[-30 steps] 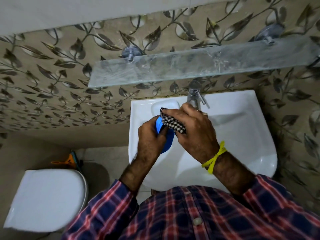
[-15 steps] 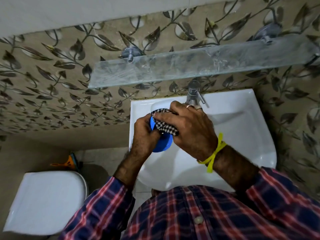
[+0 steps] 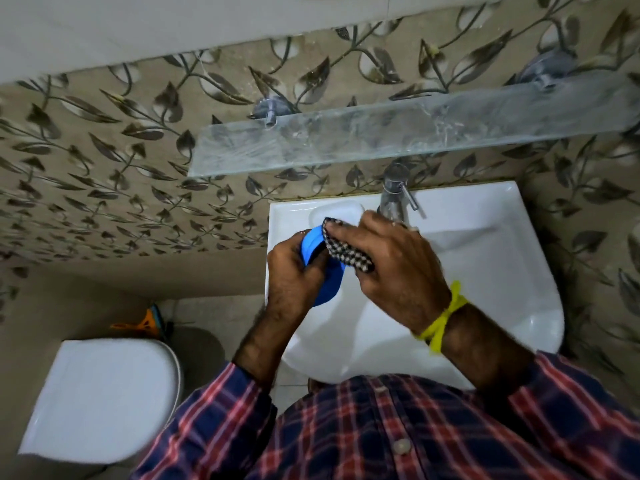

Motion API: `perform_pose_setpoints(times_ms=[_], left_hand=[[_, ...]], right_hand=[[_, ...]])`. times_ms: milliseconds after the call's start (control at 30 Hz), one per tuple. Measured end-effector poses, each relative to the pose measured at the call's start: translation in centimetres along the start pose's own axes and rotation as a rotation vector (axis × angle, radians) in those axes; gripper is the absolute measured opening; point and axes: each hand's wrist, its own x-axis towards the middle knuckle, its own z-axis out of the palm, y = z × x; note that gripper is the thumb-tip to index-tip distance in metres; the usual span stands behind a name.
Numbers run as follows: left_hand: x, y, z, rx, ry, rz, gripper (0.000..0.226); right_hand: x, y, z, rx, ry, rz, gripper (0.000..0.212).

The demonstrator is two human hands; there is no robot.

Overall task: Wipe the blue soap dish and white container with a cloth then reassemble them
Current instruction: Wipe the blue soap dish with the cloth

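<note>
You are standing in a small home bathroom. Under your arms sits a white ceramic wall-hung washbasin (image 3: 485,271) with a chrome single-lever tap (image 3: 394,195) at its back edge. Above it a clear glass shelf (image 3: 398,136) hangs on round chrome brackets (image 3: 268,110). The wall behind carries beige glazed tiles printed with dark leaves and vines (image 3: 104,161). Down to your left you see a white closed toilet lid (image 3: 100,396) on a pale floor.

Single head-worn wide-angle view, looking steeply down, close over the white sink (image 3: 485,271), wall ahead
</note>
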Motion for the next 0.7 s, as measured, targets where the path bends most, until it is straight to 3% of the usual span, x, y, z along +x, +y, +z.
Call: perform_pose_setpoints(times_ms=[133,300,433,567,700], left_hand=[[-1.1,0.3,0.5,-0.008,-0.006,-0.010,0.019],[-1.0,-0.8,-1.5,-0.135,0.054,-0.035,0.013],[-2.3,-0.8,-1.1,-0.157,-0.005,-0.015,0.014],[-2.4,-1.2,-2.4,-0.193,0.019,0.075,0.023],[-2.9,-0.7,-1.8,-0.253,0.050,0.013,0.023]], right_hand=[[0.7,1.0,0.3,0.077,-0.022,0.123,0.053],[-0.4,0.2,0.5,0.112,-0.051,0.019,0.056],[1.1,0.9,1.2,0.222,-0.095,0.131,0.053],[-0.3,0.0,1.2,0.239,-0.073,0.023,0.058],[0.7,0.6,2.0,0.300,-0.071,0.127,0.053]])
